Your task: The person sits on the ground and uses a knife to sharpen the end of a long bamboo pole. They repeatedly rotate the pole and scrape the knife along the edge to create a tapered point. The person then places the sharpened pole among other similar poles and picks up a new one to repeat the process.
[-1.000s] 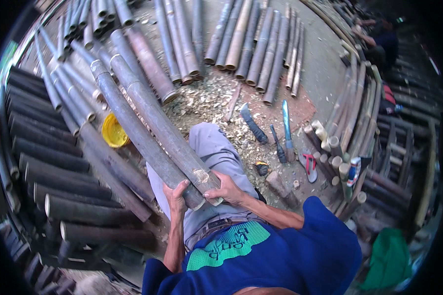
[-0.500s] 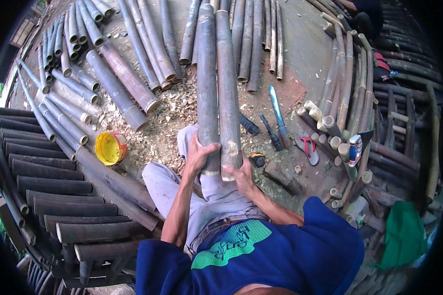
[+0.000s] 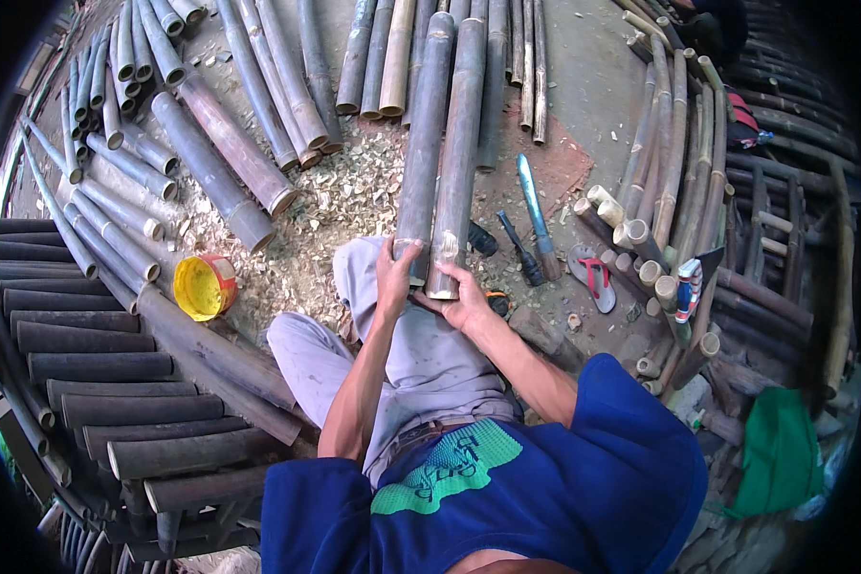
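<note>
Two thick grey-brown bamboo poles lie side by side in front of me, pointing away and leaning slightly right. My left hand [image 3: 394, 275] is closed around the near end of the left bamboo pole [image 3: 425, 143], thumb over its top. With my right hand [image 3: 461, 298] I grip the near end of the right bamboo pole [image 3: 460, 143], thumb on top and fingers mostly hidden beneath. Both near ends are held above my lap, almost level, with a narrow gap between the poles. A pale scraped patch shows near the right pole's end.
Bamboo lengths [image 3: 210, 177] lie fanned on the chip-strewn ground. At left are a yellow tub [image 3: 204, 287] and a bamboo rack [image 3: 115, 411]. Rightward lie a long blade [image 3: 534, 206], a dark-handled tool [image 3: 521, 251], a flip-flop [image 3: 593, 277] and stacked bamboo [image 3: 660, 258]. A person [image 3: 713, 29] is far right.
Both hands have moved forward with the poles' near ends. The poles now lean more to the right, and their far ends have shifted right. My right hand has slid under its pole's end.
</note>
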The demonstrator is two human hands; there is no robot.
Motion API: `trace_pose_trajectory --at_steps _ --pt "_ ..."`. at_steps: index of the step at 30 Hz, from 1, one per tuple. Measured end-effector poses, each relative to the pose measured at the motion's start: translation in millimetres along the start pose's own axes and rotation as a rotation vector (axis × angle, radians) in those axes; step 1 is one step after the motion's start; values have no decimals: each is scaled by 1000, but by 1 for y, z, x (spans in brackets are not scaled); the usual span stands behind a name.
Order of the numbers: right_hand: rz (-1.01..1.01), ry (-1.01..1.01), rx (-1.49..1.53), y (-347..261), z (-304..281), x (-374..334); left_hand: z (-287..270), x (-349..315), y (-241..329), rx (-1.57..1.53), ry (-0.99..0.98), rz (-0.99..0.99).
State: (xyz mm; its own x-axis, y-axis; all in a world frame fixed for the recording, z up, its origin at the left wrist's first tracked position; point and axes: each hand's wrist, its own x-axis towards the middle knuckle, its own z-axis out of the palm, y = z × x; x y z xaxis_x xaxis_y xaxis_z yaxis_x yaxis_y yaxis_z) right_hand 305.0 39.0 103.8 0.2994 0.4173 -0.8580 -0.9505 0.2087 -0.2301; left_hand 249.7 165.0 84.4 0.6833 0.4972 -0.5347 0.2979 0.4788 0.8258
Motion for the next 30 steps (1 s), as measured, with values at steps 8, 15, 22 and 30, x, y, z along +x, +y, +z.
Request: trace_pose_trajectory --at_steps 8,15,22,30 --pt "-391 102 -59 -33 54 65 8 42 12 -345 56 48" --pt "-406 247 -284 -49 46 111 -39 8 23 -143 -2 20" --pt "-614 163 -1042 23 42 46 -263 -58 -25 108 939 282" --pt "-1071 -245 -1719 67 59 49 -422 -107 -62 975 1412 35"
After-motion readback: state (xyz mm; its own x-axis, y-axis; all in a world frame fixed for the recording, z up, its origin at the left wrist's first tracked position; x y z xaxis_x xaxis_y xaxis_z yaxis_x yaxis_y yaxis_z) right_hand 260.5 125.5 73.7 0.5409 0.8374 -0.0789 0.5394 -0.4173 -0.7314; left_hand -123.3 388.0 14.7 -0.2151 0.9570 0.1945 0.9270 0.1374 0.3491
